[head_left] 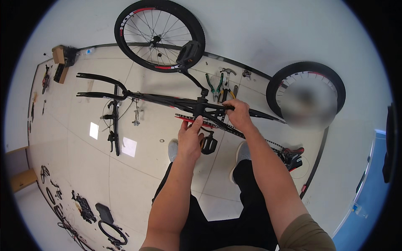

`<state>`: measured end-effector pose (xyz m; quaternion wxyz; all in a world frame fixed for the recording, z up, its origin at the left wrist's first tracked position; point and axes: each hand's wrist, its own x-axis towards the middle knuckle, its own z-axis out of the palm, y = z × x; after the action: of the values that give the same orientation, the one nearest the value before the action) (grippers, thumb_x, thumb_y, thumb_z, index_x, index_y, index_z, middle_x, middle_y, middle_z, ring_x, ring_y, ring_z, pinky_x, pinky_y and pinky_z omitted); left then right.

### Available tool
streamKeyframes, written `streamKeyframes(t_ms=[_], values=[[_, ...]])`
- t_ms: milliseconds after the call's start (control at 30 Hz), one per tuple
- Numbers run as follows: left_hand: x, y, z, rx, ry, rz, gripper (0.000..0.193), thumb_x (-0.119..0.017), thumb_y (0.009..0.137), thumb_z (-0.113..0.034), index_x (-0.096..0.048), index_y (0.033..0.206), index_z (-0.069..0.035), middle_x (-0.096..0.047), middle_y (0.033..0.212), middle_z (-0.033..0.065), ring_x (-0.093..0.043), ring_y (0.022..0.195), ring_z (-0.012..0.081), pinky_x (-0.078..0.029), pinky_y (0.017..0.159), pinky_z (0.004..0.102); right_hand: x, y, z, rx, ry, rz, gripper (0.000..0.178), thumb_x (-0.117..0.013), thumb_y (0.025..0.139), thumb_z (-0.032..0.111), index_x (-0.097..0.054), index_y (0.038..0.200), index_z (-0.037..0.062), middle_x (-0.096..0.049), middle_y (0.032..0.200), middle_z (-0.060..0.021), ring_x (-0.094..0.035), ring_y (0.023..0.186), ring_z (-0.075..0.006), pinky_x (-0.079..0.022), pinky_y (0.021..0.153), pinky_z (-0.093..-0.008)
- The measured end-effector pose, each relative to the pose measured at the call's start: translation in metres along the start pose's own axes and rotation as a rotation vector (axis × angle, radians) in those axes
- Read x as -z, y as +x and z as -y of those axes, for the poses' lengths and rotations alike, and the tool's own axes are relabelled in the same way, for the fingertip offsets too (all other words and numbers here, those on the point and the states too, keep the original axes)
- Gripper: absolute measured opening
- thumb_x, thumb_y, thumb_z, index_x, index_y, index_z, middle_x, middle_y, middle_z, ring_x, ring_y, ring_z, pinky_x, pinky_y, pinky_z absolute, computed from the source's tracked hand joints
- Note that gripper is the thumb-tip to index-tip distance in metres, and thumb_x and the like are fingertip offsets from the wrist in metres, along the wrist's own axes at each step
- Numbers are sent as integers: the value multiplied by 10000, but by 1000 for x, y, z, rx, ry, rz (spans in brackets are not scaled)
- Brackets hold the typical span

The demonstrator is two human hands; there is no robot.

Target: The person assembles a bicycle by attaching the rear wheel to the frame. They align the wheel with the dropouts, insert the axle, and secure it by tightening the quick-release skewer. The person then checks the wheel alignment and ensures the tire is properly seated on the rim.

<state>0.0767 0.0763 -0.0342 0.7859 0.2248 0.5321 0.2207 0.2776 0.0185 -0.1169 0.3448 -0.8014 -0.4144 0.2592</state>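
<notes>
A black bicycle frame [163, 99], without wheels, is held in front of me, its fork [100, 78] pointing left. My left hand [190, 138] pinches the edge of the chainring [186, 119], which has a red guard, with the thumb on top. Around a rear tube of the frame, my right hand [238, 115] is closed. The chain [234, 133] runs back toward the rear derailleur [291, 157]. One crank with a black pedal [188, 52] points away from me; the other pedal [209, 144] hangs beside my left hand.
One wheel [200, 31] leans on the wall ahead, another wheel [274, 92] at the right. Green-handled pliers [214, 88] and a hammer [228, 71] lie beyond the frame. A handlebar [116, 125] with cables lies at the left. Several bicycle parts [86, 208] are scattered at lower left.
</notes>
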Motion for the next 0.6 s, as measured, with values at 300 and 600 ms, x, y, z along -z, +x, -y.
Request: streamKeyframes(t_ms=[300,600], values=[[4,-4,-1,-57,99,-79,775,-763,934,-339,-337,1518,-62,-493,1416,145,-400,1386,351,-341,1110,538,14,-6,25,-32,44,13,295,-682,846,8,-727,1138,10,-733,1062,-169,-695,968,-266,-528,886,-351],[14,-14,-5,-106,35,-68,714,-717,957,-264,-352,1524,-27,-506,1405,133,-424,1363,331,-365,1092,502,31,-27,101,-22,501,-255,238,-534,928,-75,-727,1045,1,-738,996,-80,-675,857,-139,-538,823,-271]])
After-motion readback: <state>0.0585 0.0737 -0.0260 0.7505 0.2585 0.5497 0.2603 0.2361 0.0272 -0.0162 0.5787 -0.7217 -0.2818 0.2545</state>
